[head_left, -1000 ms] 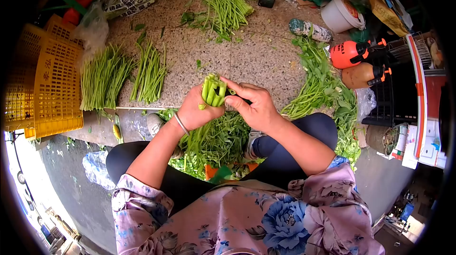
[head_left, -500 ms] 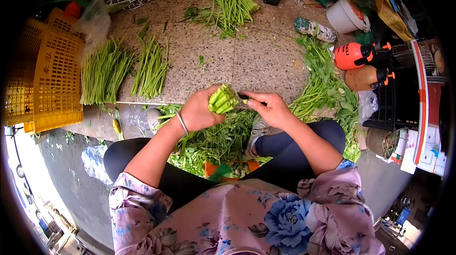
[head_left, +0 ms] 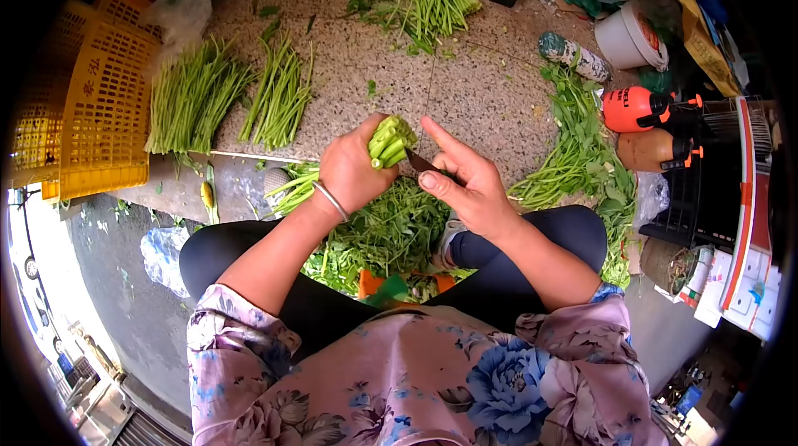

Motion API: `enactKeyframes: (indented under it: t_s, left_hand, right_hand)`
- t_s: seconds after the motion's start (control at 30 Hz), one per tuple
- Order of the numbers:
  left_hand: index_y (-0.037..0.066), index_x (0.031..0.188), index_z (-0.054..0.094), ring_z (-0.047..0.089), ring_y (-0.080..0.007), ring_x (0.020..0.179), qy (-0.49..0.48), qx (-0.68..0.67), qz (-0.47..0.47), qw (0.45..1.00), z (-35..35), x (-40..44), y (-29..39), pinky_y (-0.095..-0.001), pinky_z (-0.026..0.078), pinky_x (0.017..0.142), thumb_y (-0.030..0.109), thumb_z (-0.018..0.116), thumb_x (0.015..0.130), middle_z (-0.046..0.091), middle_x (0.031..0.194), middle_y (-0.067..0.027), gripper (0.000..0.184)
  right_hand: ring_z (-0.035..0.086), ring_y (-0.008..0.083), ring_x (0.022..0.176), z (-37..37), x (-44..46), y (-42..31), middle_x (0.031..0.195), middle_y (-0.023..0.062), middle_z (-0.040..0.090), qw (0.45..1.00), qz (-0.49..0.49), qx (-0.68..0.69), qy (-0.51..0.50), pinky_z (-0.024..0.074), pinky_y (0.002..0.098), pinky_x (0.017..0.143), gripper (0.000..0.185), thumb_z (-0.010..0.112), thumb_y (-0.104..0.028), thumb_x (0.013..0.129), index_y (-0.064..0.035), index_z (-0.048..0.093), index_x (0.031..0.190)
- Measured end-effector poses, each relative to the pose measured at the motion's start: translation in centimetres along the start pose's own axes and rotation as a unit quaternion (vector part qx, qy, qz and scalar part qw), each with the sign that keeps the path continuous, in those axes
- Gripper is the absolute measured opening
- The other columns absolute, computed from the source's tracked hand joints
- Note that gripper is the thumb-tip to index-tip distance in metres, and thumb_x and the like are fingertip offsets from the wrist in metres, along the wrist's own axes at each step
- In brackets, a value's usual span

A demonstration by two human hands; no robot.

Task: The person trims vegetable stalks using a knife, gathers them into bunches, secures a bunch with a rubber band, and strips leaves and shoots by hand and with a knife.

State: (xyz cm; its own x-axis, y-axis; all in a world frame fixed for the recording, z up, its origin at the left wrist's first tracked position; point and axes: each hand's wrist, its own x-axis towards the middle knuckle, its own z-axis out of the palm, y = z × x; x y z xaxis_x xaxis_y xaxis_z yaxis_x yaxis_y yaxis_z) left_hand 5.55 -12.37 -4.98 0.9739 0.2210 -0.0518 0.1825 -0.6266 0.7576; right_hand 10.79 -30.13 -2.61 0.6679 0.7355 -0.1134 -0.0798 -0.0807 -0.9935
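My left hand (head_left: 353,165) is wrapped round a bundle of green stalks (head_left: 391,141), their cut ends facing the right. In my right hand (head_left: 470,188) is a small dark-bladed knife (head_left: 421,162), its blade against the stalk ends. The index finger of that hand points out, and its thumb presses on the knife; the handle is hidden in the palm. Below both hands, a heap of leafy greens (head_left: 386,230) lies between my legs.
Trimmed stalk bunches (head_left: 199,97) lie left on the stone slab (head_left: 349,113), beside a yellow crate (head_left: 104,105). Another stalk pile (head_left: 432,1) is at the back. Right are leafy stems (head_left: 573,147), a red spray bottle (head_left: 629,108) and a white bucket (head_left: 625,37).
The knife blade now shows more fully against the stalk ends. My right index finger has straightened and lifted. The view has shifted slightly, so the slab and its things sit higher and farther right.
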Motion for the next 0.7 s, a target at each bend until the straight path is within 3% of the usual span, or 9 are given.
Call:
enactKeyframes:
  t_s: [0.1, 0.27, 0.33, 0.37, 0.43, 0.7]
  left_hand:
    - [0.012, 0.1, 0.052, 0.061, -0.035, 0.076, 0.021, 0.005, 0.017, 1.0, 0.5, 0.1, 0.3, -0.0419, 0.049, 0.065, 0.019, 0.071, 0.063, 0.063, 0.081, -0.014, 0.042]
    - [0.009, 0.107, 0.053, 0.062, -0.034, 0.074, 0.037, 0.069, 0.028, 0.997, 0.9, 0.2, 0.7, -0.0404, 0.049, 0.063, 0.022, 0.073, 0.061, 0.063, 0.079, -0.0148, 0.051]
    - [0.009, 0.106, 0.053, 0.062, -0.0339, 0.071, 0.045, 0.079, 0.05, 0.995, 0.9, 0.1, 0.6, -0.0414, 0.049, 0.062, 0.022, 0.073, 0.062, 0.064, 0.078, -0.0144, 0.05]
    - [0.009, 0.106, 0.053, 0.062, -0.0339, 0.071, 0.044, 0.078, 0.05, 0.995, 0.9, 0.0, 0.7, -0.0414, 0.049, 0.062, 0.022, 0.073, 0.062, 0.064, 0.078, -0.0144, 0.05]
    - [0.014, 0.103, 0.052, 0.062, -0.0318, 0.074, 0.022, 0.074, 0.035, 0.996, 0.8, -0.3, 1.3, -0.0417, 0.048, 0.063, 0.018, 0.069, 0.064, 0.063, 0.083, -0.0126, 0.043]
    - [0.015, 0.104, 0.052, 0.061, -0.0325, 0.072, -0.016, 0.106, 0.038, 0.994, 1.2, -1.0, 1.1, -0.0424, 0.048, 0.062, 0.017, 0.069, 0.062, 0.061, 0.081, -0.0114, 0.045]
  right_hand:
    - [0.042, 0.0025, 0.063, 1.2, 0.7, 0.1, 0.069, -0.0019, 0.05, 0.999, 0.008, 0.045, 0.003, 0.0353, 0.0179, 0.059, 0.068, 0.061, -0.018, 0.085, 0.0022, 0.024, 0.137]
    - [0.05, 0.0041, 0.078, 1.4, 1.6, 0.5, 0.083, 0.003, 0.06, 0.999, -0.01, 0.023, 0.021, 0.0416, 0.0197, 0.071, 0.067, 0.061, -0.018, 0.085, 0.0037, 0.024, 0.136]
    - [0.052, 0.0059, 0.09, 1.4, 1.6, 0.6, 0.098, 0.0079, 0.063, 0.999, -0.015, 0.042, 0.03, 0.0423, 0.0224, 0.08, 0.059, 0.06, -0.018, 0.086, 0.0028, 0.032, 0.134]
    - [0.052, 0.0059, 0.09, 1.1, 1.5, 0.6, 0.098, 0.0079, 0.063, 0.999, -0.014, 0.042, 0.03, 0.0423, 0.0224, 0.08, 0.059, 0.06, -0.018, 0.086, 0.0028, 0.032, 0.134]
    - [0.053, 0.0079, 0.097, 0.5, 1.1, 0.5, 0.108, 0.01, 0.061, 0.998, -0.036, -0.047, 0.034, 0.0419, 0.0246, 0.085, 0.049, 0.058, -0.017, 0.087, 0.0005, 0.041, 0.129]
    - [0.052, 0.01, 0.103, -0.8, 0.5, 2.2, 0.115, 0.0089, 0.059, 0.999, -0.042, -0.008, 0.007, 0.0406, 0.0244, 0.09, 0.038, 0.054, -0.013, 0.089, -0.0006, 0.048, 0.124]
